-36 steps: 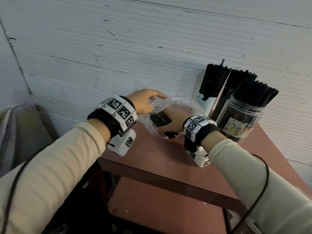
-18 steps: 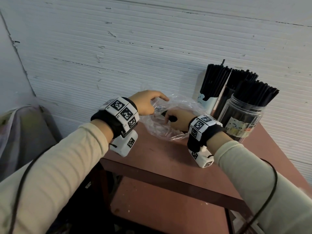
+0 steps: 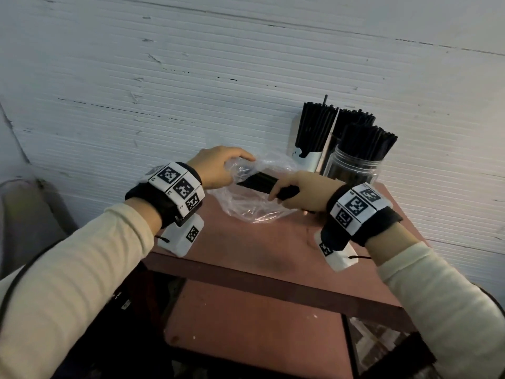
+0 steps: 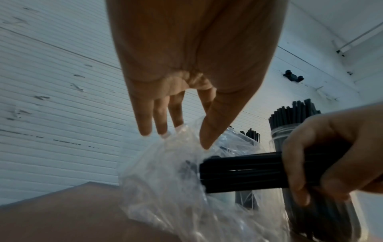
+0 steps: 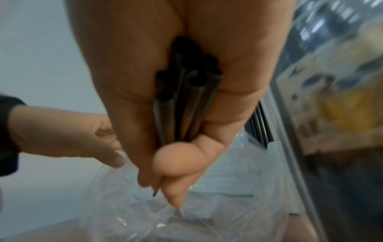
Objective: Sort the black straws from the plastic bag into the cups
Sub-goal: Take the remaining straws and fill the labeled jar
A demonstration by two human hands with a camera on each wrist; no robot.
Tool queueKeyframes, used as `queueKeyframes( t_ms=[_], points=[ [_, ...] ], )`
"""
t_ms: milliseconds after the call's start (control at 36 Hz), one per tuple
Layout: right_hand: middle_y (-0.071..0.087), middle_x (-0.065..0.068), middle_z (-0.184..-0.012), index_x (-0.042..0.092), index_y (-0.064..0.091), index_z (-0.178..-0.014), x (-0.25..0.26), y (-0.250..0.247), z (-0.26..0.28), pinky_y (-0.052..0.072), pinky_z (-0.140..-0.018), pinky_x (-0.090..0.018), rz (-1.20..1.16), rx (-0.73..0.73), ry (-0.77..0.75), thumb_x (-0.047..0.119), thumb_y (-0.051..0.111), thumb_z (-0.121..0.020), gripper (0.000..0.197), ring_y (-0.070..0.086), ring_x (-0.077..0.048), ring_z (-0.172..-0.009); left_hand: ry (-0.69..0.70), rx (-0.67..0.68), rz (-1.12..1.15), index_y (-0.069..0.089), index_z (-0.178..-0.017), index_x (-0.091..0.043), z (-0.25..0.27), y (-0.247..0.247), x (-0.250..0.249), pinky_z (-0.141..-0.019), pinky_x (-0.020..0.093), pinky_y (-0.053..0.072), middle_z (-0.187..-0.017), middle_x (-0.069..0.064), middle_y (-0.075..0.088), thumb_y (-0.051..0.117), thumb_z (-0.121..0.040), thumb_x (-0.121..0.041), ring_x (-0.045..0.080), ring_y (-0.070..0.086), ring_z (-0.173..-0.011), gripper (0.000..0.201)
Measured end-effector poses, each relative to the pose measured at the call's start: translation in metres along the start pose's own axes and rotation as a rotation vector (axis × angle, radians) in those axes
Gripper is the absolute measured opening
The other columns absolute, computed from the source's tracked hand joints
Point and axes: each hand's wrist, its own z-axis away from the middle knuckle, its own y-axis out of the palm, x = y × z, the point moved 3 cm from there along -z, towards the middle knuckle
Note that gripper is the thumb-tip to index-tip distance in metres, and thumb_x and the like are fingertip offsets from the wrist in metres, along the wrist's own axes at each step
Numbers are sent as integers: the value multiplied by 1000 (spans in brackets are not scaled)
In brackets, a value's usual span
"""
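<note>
A clear plastic bag [image 3: 254,203] lies crumpled on the reddish table [image 3: 246,250]. My left hand [image 3: 218,168] pinches the bag's upper edge [image 4: 182,135] between thumb and fingers. My right hand [image 3: 303,191] grips a bundle of black straws [image 3: 257,181], which points left and is drawn partly out of the bag's mouth. In the left wrist view the straw bundle [image 4: 238,172] runs level from the bag to the right hand [image 4: 331,155]. In the right wrist view the straws' open ends [image 5: 186,81] show inside the closed fist. Behind stand cups packed with upright black straws [image 3: 363,140].
A white paper cup [image 3: 308,157], a dark cup behind it and a clear plastic jar [image 3: 352,170] stand against the white ribbed wall at the table's back right. The table's front edge [image 3: 273,280] has a lower shelf beneath it. A grey cloth heap lies at far left.
My right hand has closed on the straws inside the bag and pulled them out to the right, so the bundle now shows outside the bag. The left hand stays on the bag's edge.
</note>
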Motion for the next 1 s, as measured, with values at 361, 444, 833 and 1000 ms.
queueKeyframes(
  t_ms=[361, 444, 833, 1000],
  points=[
    [61, 9, -60, 32, 70, -105, -2, -33, 79, 46, -48, -25, -126, 54, -79, 3, 62, -86, 36, 55, -10, -46, 442, 78, -48, 60, -115, -23, 12, 51, -99, -88, 25, 44, -108, -9, 63, 81, -71, -27, 10, 56, -100, 50],
    [62, 21, -79, 32, 67, -118, 2, -47, 97, 42, -57, -7, -124, -93, -112, 6, 66, -85, 42, 57, 8, -58, 317, -28, -30, 66, -100, -21, 9, 57, -109, -77, 36, 51, -92, -3, 68, 70, -80, -27, 19, 64, -88, 21],
    [61, 2, -118, 14, 64, -119, 8, -68, 97, 34, -100, -12, 5, -778, -331, 20, 54, -94, 27, 51, -2, -112, 48, 104, 738, 62, -68, -20, -2, 103, -137, -81, 30, 48, -58, -9, 60, 61, -92, -41, 13, 60, -68, 32],
    [64, 1, -113, 13, 66, -112, 7, -50, 87, 41, -98, -22, 13, -668, -322, 21, 58, -93, 23, 57, -10, -108, -33, 245, 744, 65, -71, -14, -3, 122, -124, -98, 35, 44, -74, 0, 67, 63, -91, -41, 14, 64, -80, 34]
  ],
)
